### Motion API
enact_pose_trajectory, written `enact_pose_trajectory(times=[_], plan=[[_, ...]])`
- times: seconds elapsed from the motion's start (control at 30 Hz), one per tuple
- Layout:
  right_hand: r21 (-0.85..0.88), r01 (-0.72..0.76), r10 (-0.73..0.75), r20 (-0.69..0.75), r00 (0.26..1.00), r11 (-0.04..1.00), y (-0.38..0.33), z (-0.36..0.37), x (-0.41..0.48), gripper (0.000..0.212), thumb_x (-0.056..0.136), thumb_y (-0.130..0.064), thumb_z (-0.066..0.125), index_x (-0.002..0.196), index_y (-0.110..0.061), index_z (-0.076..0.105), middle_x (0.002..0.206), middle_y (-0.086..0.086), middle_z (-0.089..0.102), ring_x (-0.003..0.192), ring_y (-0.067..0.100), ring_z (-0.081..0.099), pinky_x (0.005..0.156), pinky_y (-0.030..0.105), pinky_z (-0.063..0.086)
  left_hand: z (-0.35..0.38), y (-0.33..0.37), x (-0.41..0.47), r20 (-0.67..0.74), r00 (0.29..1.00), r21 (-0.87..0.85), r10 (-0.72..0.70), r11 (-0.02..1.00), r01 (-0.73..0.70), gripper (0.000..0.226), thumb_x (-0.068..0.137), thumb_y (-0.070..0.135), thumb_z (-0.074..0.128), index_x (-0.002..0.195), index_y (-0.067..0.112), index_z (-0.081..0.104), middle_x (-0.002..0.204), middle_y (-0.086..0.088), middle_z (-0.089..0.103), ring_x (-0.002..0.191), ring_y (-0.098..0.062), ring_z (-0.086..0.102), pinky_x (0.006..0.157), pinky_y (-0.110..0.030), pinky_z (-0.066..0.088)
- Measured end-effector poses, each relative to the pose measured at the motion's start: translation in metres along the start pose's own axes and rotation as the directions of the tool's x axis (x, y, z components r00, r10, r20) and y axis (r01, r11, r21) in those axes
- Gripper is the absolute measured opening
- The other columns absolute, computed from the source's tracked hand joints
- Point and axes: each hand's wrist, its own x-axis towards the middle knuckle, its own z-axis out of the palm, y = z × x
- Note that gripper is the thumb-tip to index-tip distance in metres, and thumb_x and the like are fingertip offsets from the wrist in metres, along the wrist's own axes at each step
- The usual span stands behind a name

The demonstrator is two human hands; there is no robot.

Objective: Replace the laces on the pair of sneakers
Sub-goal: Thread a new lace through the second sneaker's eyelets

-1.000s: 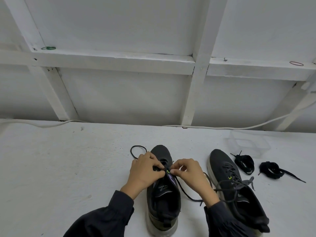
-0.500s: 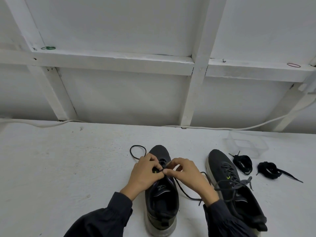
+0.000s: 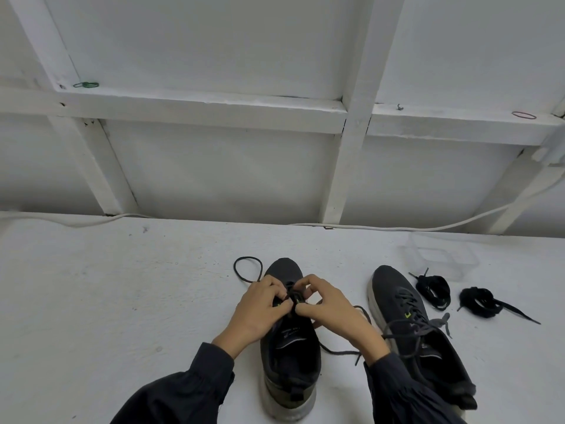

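A dark grey sneaker [image 3: 290,359] stands toe-away in front of me on the white table [image 3: 107,301]. My left hand [image 3: 260,307] and my right hand [image 3: 330,310] meet over its eyelets, both pinching a thin black lace [image 3: 244,269]. One end of the lace loops out on the table left of the toe; the other trails right under my right wrist. A second dark sneaker [image 3: 409,325] lies to the right with a loose grey lace [image 3: 428,322] threaded in it. Two bundled black laces [image 3: 434,289] [image 3: 480,301] lie further right.
A clear plastic container [image 3: 440,258] sits behind the bundled laces at the back right. A white cable [image 3: 397,228] runs along the table's far edge under a white framed wall. A green rubber band [image 3: 87,84] and a red one [image 3: 523,115] lie on the frame ledge.
My hands have shifted slightly toward the toe, and my right fingers have re-gripped the lace at the eyelets. The sneakers and bundles have stayed in place.
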Motion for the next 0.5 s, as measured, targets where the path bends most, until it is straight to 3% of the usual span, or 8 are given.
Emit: enact_pose_trajectory(times=[0.1,0.17,0.23,0.4,0.5], plan=[[0.016,-0.018,0.018,-0.026,1.000,1.000,-0.003,-0.002,-0.001,0.023,0.083,-0.023,0.058,0.103,-0.036,0.058,0.102,-0.006,0.060,0.086,0.014,0.060,0.072,0.028,0.051,-0.003,0.001,-0.002,0.020,0.999,-0.114,-0.051,0.992,0.053,0.022,0.094,0.027,0.061,0.080,0.009,0.062,0.105,0.011,0.056,0.093,-0.007,0.054,0.081,-0.024,0.042],[-0.060,0.004,-0.007,-0.041,0.999,0.998,-0.003,-0.002,-0.002,0.026,0.088,-0.016,0.053,0.105,-0.035,0.057,0.102,-0.009,0.060,0.090,0.012,0.057,0.080,0.030,0.047,-0.009,-0.001,-0.003,0.020,0.993,-0.365,-0.115,0.924,0.114,0.019,0.093,0.019,0.063,0.076,0.013,0.059,0.103,0.005,0.060,0.086,-0.006,0.057,0.080,-0.023,0.045],[-0.136,0.024,-0.031,-0.053,0.998,0.990,-0.005,0.000,-0.002,0.029,0.088,-0.013,0.050,0.105,-0.035,0.058,0.104,-0.008,0.060,0.094,0.011,0.055,0.085,0.031,0.044,-0.013,-0.001,-0.006,0.012,0.986,-0.546,-0.169,0.825,0.148,0.007,0.092,0.016,0.065,0.086,0.012,0.064,0.099,0.002,0.061,0.080,-0.003,0.057,0.074,-0.015,0.044],[-0.267,0.017,-0.051,-0.120,0.991,0.964,-0.007,0.009,0.000,0.014,0.089,-0.032,0.059,0.100,-0.034,0.068,0.102,-0.006,0.058,0.091,0.012,0.057,0.085,0.032,0.048,-0.006,0.002,-0.008,-0.148,0.974,-0.512,-0.170,0.856,0.072,0.006,0.087,0.014,0.071,0.082,0.016,0.071,0.098,0.001,0.064,0.081,0.000,0.060,0.073,-0.010,0.044],[-0.218,0.024,-0.075,-0.229,0.971,0.976,-0.004,0.013,0.001,0.015,0.087,-0.045,0.066,0.092,-0.033,0.073,0.100,-0.010,0.056,0.092,0.005,0.056,0.083,0.028,0.049,-0.004,0.003,-0.010,-0.189,0.974,-0.520,-0.125,0.854,0.008,0.005,0.085,0.015,0.074,0.085,0.020,0.074,0.089,0.006,0.070,0.078,0.006,0.062,0.069,-0.007,0.044]])
